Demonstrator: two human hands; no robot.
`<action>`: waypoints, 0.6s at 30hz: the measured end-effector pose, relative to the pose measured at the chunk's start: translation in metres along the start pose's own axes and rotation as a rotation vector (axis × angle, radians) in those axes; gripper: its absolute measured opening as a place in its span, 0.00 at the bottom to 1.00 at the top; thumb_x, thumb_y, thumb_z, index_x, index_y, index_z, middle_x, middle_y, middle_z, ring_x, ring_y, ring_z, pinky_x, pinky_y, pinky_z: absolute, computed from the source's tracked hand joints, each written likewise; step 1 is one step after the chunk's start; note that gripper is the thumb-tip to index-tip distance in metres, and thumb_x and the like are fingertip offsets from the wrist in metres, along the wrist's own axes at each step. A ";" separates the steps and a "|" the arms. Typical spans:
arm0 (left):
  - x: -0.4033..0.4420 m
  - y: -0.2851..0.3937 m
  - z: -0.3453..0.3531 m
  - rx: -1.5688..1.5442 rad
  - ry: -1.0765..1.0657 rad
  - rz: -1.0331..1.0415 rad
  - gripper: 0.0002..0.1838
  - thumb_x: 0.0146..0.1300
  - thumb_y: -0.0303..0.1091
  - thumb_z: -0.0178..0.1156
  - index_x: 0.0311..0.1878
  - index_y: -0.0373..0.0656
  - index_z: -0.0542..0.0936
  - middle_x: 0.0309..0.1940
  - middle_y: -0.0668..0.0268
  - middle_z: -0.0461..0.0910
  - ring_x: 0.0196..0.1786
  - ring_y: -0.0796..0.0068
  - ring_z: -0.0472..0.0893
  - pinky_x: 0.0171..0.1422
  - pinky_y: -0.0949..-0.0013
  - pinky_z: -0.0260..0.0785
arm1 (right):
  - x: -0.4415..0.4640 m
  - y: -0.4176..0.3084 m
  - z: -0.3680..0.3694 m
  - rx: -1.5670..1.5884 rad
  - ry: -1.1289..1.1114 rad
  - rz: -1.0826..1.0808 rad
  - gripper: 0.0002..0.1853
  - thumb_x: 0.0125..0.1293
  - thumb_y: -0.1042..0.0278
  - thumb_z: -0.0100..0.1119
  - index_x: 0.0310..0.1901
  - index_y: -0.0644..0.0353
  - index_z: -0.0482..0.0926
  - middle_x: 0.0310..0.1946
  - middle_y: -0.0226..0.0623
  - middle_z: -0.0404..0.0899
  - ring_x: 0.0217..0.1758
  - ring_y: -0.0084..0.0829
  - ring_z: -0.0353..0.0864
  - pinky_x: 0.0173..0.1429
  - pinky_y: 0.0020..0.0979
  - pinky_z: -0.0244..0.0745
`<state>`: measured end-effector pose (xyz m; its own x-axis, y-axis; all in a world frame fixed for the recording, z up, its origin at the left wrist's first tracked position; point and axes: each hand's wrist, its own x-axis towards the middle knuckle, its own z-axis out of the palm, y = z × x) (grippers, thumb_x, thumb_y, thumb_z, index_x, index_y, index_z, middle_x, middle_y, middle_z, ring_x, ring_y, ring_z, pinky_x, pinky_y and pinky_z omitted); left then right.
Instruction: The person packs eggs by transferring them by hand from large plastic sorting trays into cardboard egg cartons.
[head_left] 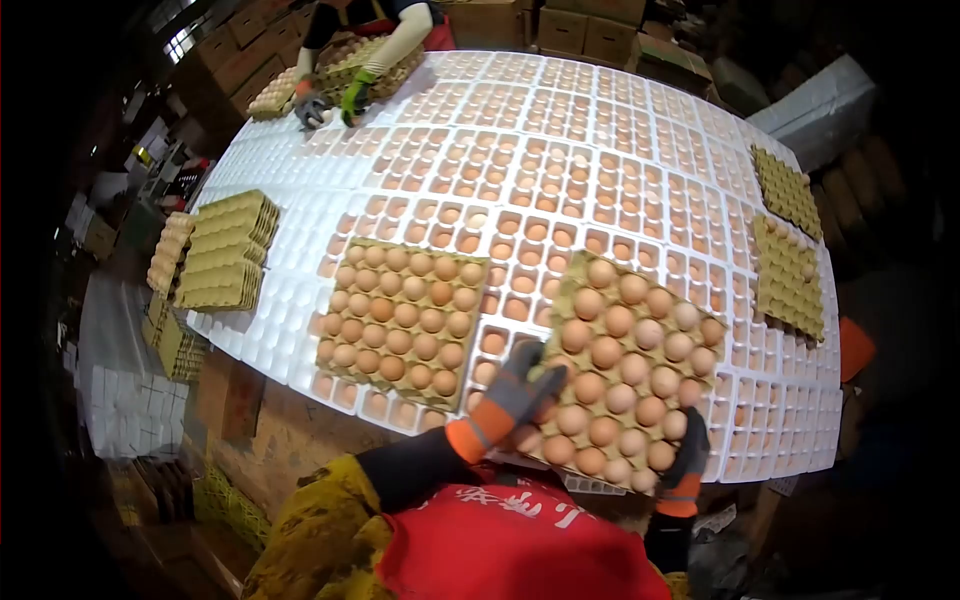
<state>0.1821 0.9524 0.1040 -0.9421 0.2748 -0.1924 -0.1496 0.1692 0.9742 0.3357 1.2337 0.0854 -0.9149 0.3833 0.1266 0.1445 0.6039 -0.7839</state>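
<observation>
In the head view, my left hand [513, 393], in a grey glove with an orange cuff, grips the left edge of a pulp egg tray [577, 268]. My right hand [689, 458], gloved alike, holds the same tray at its lower right edge. Rows of brown eggs [606, 352] fill this tray, which sits tilted above white foam egg cartons [480, 350]. To the left, apart from both hands, a second pulp tray [474, 350] full of eggs rests on the cartons. Parts of my fingers are hidden beneath the held tray.
White foam cartons cover the wide table, many holding eggs; those at left [290, 230] show vacant cups. Stacked pulp trays [225, 250] stand on the left edge, more trays [785, 270] on the right. Across the table, a co-worker's gloved hands [335, 105] work beside stacked egg trays [395, 75].
</observation>
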 end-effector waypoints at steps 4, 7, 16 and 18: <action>-0.006 -0.017 -0.165 0.137 0.257 0.078 0.21 0.66 0.46 0.67 0.50 0.38 0.77 0.40 0.59 0.80 0.43 0.67 0.78 0.49 0.63 0.71 | 0.015 -0.124 0.132 0.288 -0.115 0.039 0.17 0.75 0.63 0.53 0.57 0.65 0.76 0.49 0.37 0.80 0.52 0.31 0.77 0.55 0.33 0.75; -0.024 0.012 -0.264 -0.077 0.247 0.015 0.13 0.70 0.41 0.63 0.47 0.42 0.77 0.34 0.71 0.77 0.33 0.83 0.71 0.35 0.74 0.66 | 0.021 -0.190 0.217 0.597 -0.131 0.250 0.14 0.75 0.61 0.55 0.51 0.63 0.80 0.43 0.32 0.80 0.46 0.26 0.75 0.50 0.31 0.73; 0.026 -0.131 -0.366 0.232 0.210 0.241 0.40 0.60 0.48 0.73 0.68 0.32 0.71 0.58 0.49 0.79 0.60 0.58 0.79 0.63 0.59 0.72 | 0.019 -0.229 0.323 0.068 0.101 0.063 0.17 0.70 0.59 0.60 0.50 0.65 0.83 0.39 0.50 0.84 0.44 0.47 0.81 0.49 0.43 0.74; 0.029 -0.131 -0.368 0.028 0.109 0.186 0.40 0.61 0.49 0.73 0.68 0.31 0.70 0.57 0.49 0.80 0.58 0.58 0.79 0.63 0.60 0.72 | 0.018 -0.228 0.315 0.010 0.110 -0.020 0.17 0.71 0.60 0.59 0.49 0.65 0.83 0.38 0.51 0.84 0.43 0.47 0.81 0.49 0.42 0.74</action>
<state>0.0638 0.5901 0.0146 -0.9797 0.2003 0.0060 0.0370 0.1512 0.9878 0.1681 0.8830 0.0751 -0.8706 0.4461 0.2077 0.1226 0.6055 -0.7863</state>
